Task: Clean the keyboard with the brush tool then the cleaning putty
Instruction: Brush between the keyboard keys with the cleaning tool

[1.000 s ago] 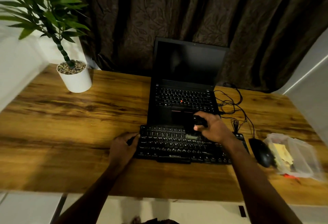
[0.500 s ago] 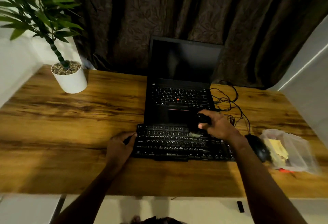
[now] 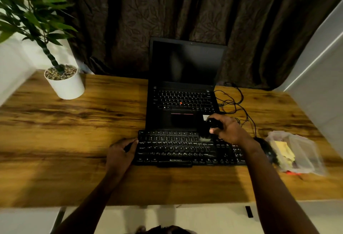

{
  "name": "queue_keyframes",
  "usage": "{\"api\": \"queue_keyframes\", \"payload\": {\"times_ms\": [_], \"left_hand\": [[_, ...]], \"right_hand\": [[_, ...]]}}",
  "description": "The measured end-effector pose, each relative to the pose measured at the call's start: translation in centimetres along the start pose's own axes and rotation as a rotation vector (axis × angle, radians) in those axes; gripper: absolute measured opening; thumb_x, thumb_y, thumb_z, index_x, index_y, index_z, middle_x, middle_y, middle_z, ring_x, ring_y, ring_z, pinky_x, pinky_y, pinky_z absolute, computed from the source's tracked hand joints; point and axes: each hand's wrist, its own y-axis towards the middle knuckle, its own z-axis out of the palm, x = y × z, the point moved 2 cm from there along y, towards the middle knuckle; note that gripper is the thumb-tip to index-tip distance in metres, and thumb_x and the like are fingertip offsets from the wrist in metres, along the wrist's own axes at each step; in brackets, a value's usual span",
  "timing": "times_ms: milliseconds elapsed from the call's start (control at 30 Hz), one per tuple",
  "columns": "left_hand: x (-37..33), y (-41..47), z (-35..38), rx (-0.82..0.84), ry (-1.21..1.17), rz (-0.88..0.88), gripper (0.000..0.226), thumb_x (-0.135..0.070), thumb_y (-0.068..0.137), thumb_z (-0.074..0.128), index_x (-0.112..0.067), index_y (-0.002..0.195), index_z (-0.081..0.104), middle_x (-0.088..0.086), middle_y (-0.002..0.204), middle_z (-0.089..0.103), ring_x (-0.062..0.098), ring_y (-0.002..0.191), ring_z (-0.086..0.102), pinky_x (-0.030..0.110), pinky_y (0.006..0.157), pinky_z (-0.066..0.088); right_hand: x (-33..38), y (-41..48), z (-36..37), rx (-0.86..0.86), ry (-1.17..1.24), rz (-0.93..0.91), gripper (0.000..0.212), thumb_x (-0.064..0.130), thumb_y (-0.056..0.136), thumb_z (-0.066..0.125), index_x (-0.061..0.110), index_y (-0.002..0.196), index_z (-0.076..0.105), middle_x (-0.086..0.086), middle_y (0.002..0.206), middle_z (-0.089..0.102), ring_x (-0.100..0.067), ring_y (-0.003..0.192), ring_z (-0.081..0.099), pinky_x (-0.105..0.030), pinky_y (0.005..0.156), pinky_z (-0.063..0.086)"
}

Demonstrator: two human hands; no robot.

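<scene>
A keyboard (image 3: 187,148) is brushed at the lower centre of the frame, on a wooden worktop (image 3: 74,122).

The brush tool (image 3: 210,128) is gripped by the curled fingers of the right hand (image 3: 230,129), and its pale bristles are set on the upper key rows right of centre. The keyboard's left edge is clasped by the left hand (image 3: 120,152), fingers bent around it. The keyboard's far edge is met by an open laptop (image 3: 183,89). At its right end a mouse (image 3: 267,150) is seen, just beside a clear plastic bag (image 3: 300,152) with yellow contents, possibly the putty. Bare wood is left open at the left, up to a white plant pot (image 3: 65,83) at upper left.
</scene>
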Motion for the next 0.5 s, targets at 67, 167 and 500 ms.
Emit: {"api": "queue_keyframes", "payload": {"times_ms": [67, 167, 500], "left_hand": [[0.1, 0.0, 0.1, -0.003, -0.004, 0.007, 0.016, -0.020, 0.092, 0.072, -0.015, 0.106, 0.078, 0.000, 0.096, 0.077, 0.009, 0.081, 0.068, 0.024, 0.074, 0.051], [-0.1, 0.0, 0.1, 0.000, 0.000, 0.016, 0.017, -0.020, 0.092, 0.071, -0.014, 0.106, 0.078, 0.000, 0.096, 0.076, 0.008, 0.080, 0.068, 0.024, 0.072, 0.052], [0.6, 0.2, 0.4, -0.005, 0.003, -0.003, 0.017, -0.023, 0.092, 0.071, -0.015, 0.106, 0.078, 0.002, 0.098, 0.076, 0.016, 0.084, 0.070, 0.035, 0.078, 0.057]], "right_hand": [[-1.0, -0.3, -0.8, -0.041, -0.054, 0.050, 0.036, 0.008, 0.093, 0.069, 0.026, 0.123, 0.061, 0.003, 0.111, 0.061, -0.021, 0.102, 0.063, -0.026, 0.072, 0.053], [-1.7, -0.4, -1.2, -0.094, -0.067, 0.071, 0.037, 0.009, 0.092, 0.071, 0.026, 0.123, 0.062, 0.004, 0.111, 0.061, -0.020, 0.103, 0.063, -0.030, 0.077, 0.054], [-0.7, 0.1, 0.4, -0.045, 0.009, 0.037, 0.040, 0.011, 0.090, 0.073, 0.030, 0.123, 0.061, -0.001, 0.117, 0.062, -0.023, 0.108, 0.063, -0.040, 0.085, 0.060]]}}
